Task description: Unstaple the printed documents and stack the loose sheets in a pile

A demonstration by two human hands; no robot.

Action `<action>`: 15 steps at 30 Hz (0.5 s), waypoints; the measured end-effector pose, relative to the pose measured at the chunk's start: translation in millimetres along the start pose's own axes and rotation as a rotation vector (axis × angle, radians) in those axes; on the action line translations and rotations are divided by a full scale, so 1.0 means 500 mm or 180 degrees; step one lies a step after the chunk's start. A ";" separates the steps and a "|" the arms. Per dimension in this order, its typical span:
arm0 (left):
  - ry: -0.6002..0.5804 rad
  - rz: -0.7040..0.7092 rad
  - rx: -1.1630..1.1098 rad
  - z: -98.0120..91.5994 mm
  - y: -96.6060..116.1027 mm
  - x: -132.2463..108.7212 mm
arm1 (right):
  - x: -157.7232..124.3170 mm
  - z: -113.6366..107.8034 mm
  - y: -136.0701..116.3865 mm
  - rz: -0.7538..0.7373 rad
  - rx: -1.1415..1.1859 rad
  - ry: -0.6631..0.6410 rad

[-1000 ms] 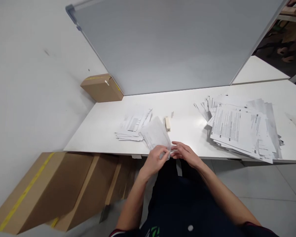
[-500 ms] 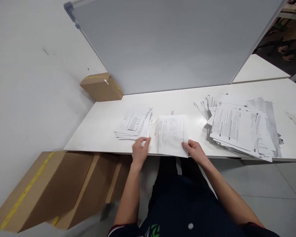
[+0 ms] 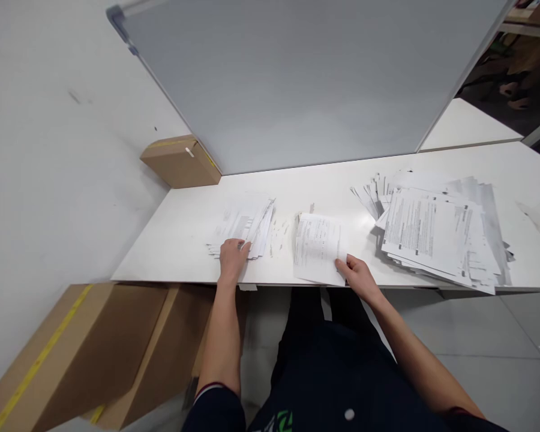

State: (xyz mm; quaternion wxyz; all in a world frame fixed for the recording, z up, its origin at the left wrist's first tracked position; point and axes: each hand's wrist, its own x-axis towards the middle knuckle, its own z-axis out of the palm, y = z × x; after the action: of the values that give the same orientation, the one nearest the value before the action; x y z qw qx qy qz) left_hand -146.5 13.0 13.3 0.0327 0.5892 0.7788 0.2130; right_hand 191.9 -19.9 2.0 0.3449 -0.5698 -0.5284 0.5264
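Observation:
My left hand is at the near edge of the left paper stack, its fingers curled over the sheets and the thumb close to the fingertips. It seems to pinch paper there; the fingertips partly hide the contact. My right hand grips a printed sheet by its lower right corner, thumb on top. This sheet lies at the table's front edge, with one or more papers apparently beneath its left side.
A large, uneven paper pile covers the right of the white table. A cardboard box stands at the back left, below a whiteboard. More large cartons sit below the table on the left.
My left hand has moved left from beside the printed sheet onto the left stack. My right hand keeps its grip, and the sheet lies slightly further right.

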 end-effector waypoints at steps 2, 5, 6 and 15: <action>-0.0069 0.0143 0.0075 -0.004 -0.007 0.005 | 0.000 0.000 0.001 -0.0057 -0.0089 0.0033; -0.0066 0.0310 0.0278 -0.010 -0.006 0.008 | 0.000 0.001 0.006 -0.0123 -0.0178 0.0066; -0.0005 0.0350 0.0294 -0.013 0.001 0.005 | 0.000 0.001 0.007 -0.0138 -0.0187 0.0067; -0.0337 0.1692 -0.0680 -0.028 0.208 -0.132 | 0.001 0.000 0.007 -0.0169 -0.0152 -0.0100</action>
State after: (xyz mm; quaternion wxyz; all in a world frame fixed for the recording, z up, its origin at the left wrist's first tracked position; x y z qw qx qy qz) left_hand -36.5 -30.4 51.4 0.0781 0.7761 0.5674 0.2638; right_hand 192.7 -20.0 -1.7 0.3367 -0.5552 -0.5612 0.5132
